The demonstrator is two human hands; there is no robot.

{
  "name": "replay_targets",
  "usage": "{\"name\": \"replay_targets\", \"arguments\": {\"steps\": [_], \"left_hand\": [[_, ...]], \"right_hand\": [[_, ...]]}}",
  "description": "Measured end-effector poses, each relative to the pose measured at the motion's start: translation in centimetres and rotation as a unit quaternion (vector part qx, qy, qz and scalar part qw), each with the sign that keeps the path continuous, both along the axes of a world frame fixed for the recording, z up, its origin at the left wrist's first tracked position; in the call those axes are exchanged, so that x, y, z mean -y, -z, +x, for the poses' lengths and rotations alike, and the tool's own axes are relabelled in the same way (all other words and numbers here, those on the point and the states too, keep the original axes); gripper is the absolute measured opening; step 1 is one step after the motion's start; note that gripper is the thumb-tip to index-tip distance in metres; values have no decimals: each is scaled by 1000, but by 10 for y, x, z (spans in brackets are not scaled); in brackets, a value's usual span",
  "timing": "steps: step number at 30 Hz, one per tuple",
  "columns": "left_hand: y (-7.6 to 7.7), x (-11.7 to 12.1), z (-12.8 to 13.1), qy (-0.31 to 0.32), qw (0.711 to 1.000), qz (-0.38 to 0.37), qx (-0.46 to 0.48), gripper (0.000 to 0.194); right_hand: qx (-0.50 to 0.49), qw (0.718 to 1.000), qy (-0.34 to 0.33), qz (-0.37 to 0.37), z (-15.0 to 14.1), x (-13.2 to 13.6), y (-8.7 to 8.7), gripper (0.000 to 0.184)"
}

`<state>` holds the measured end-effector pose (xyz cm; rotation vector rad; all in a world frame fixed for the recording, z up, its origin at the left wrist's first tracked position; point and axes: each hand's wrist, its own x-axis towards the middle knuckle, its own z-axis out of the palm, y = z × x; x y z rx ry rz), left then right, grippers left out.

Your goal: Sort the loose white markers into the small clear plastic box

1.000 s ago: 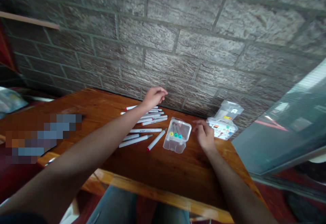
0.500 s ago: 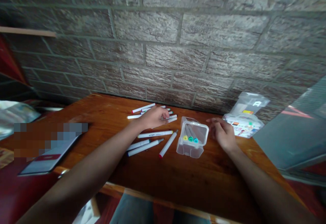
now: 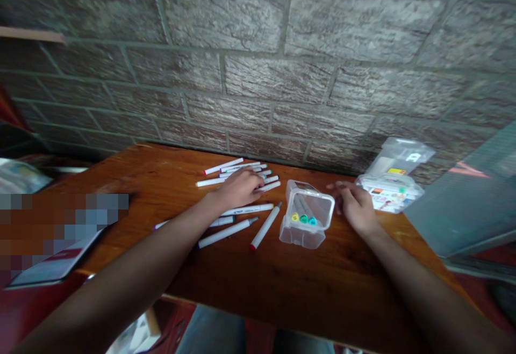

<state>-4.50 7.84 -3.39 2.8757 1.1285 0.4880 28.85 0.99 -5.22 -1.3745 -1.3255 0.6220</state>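
My left hand [image 3: 243, 187] reaches down onto the white markers at the back of the table, its fingers curled. What they hold, if anything, is hidden under the hand. A white marker [image 3: 269, 186] lies right at its fingertips. In front of it are a yellow-tipped marker [image 3: 258, 209] and a red-ended marker [image 3: 265, 228]. A clear plastic box [image 3: 302, 237] stands with its lid raised, holding markers with yellow, green and blue ends [image 3: 303, 219]. Just right of the box, my right hand [image 3: 355, 206] hovers with fingers loosely bent and apart, nothing visible in it.
A second clear case [image 3: 393, 195] with a printed label stands open at the back right, near the brick wall [image 3: 250, 80]. A flat dark-edged device [image 3: 60, 262] lies at the left, partly blurred out. The wooden table [image 3: 306, 295] ends at my lap.
My left hand has moved slightly down onto the markers, and its fingertips are less visible. My right hand stays beside the box. The camera view has shifted a little.
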Motion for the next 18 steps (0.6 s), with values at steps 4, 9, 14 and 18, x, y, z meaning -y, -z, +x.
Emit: {"name": "replay_targets", "arguments": {"steps": [4,9,14,18], "left_hand": [[3,0,3,10,1000,3,-3,10],[5,-1,7,13,999,1,48,15],[-1,4,11,-24,988,10,151,23],[-3,9,14,-59,976,24,209,28]], "right_hand": [[1,1000,-8,-10,-2,0,-1,51],[3,1000,-3,-17,-2,0,-1,53],[9,1000,7,-17,-2,3,-5,57],[8,1000,10,-18,-3,6,-12,61]]}}
